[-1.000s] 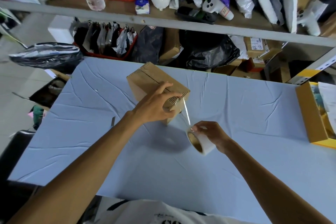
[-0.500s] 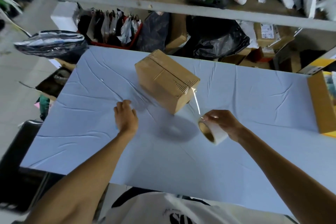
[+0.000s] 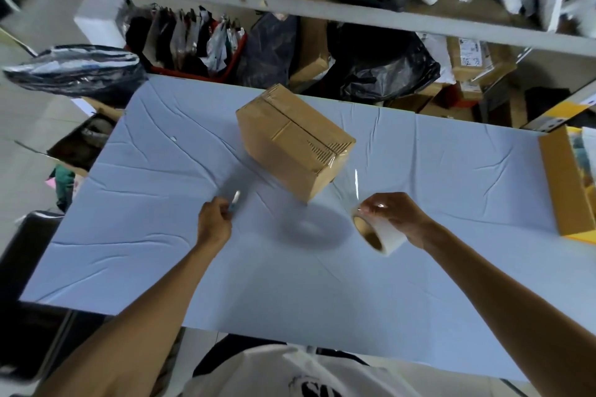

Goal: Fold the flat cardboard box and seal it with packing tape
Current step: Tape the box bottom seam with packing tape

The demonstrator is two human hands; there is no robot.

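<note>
A folded brown cardboard box (image 3: 292, 138) stands tilted on the pale blue table (image 3: 161, 235), its top seam covered with clear tape. A strip of clear tape (image 3: 356, 184) runs from the box's near right corner down to a tape roll (image 3: 379, 234), which my right hand (image 3: 395, 214) grips just right of the box. My left hand (image 3: 214, 224) is left of and below the box, closed on a small thin blade-like tool (image 3: 235, 200), blurred, pointing up toward the box.
A yellow open box (image 3: 562, 184) sits at the table's right edge. Behind the table are black bags (image 3: 383, 64), a red basket of packets (image 3: 190, 39), cardboard parcels and a shelf bar (image 3: 290, 6). A black chair (image 3: 29, 235) stands at left.
My left hand left the box top, dropped to the table at left and now holds a small tool raised toward the box. The right hand keeps the roll with the strip stretched.
</note>
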